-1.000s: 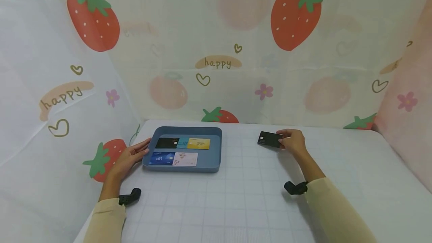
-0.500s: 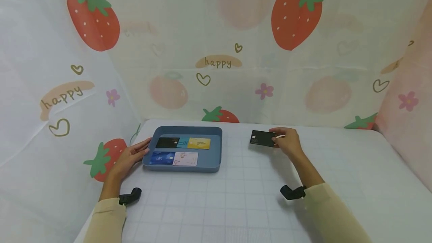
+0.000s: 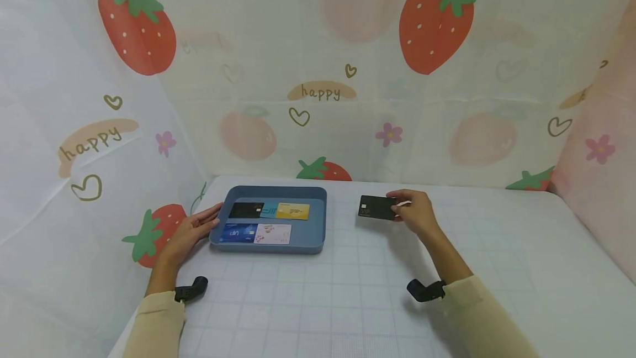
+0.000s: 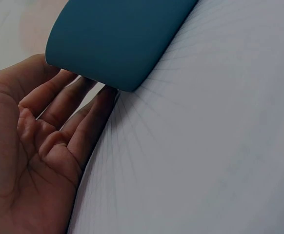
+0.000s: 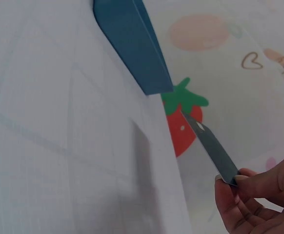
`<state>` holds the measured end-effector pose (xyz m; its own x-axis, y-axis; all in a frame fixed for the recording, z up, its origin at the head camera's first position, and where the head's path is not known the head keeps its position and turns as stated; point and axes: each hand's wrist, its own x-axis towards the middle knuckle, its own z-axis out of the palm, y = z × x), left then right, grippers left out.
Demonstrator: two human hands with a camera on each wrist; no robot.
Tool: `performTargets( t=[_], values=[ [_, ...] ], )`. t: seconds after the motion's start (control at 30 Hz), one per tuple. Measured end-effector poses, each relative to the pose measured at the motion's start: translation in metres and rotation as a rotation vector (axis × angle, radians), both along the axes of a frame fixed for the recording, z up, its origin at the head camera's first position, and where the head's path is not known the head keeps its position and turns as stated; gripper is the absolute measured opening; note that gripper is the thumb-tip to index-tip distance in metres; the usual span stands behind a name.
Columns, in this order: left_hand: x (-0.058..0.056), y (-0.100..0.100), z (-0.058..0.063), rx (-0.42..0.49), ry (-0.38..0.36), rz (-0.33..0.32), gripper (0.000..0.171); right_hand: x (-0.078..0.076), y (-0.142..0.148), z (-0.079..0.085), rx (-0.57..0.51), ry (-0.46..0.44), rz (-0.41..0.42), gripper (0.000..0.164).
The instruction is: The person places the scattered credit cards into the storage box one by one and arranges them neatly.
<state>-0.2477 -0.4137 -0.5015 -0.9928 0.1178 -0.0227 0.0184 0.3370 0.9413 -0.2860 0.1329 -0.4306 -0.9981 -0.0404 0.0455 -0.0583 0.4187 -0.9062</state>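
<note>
My right hand (image 3: 415, 211) pinches a black VIP card (image 3: 376, 208) by its right end, above the table and to the right of a blue tray (image 3: 318, 225). In the right wrist view the card (image 5: 211, 147) appears nearly edge-on between thumb and fingers. Against the tray's left side rests my left hand (image 3: 189, 235), fingers extended; the left wrist view has the fingertips partly hidden behind the tray wall (image 4: 112, 44). Inside the tray lie another black card (image 3: 245, 210), a teal card (image 3: 269, 209), a yellow card (image 3: 293, 211), a blue card (image 3: 238, 232) and a pale patterned card (image 3: 273, 234).
A white gridded cloth (image 3: 338, 297) covers the table. Behind it hangs a curtain (image 3: 318, 131) printed with strawberries and hearts, and more of it encloses both sides. Black wrist cameras sit on both forearms.
My right hand has carried the black card leftward, closer to the tray, and the card has levelled out somewhat. The left hand and tray have stayed in place.
</note>
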Motion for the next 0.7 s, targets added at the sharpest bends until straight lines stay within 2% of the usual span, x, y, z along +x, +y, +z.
performTargets(
  t=[0.7],
  values=[
    [0.000,0.001,0.001,0.002,-0.001,0.001,0.062,0.010,-0.022,0.004,0.017,0.022,0.039,0.033]
  ],
)
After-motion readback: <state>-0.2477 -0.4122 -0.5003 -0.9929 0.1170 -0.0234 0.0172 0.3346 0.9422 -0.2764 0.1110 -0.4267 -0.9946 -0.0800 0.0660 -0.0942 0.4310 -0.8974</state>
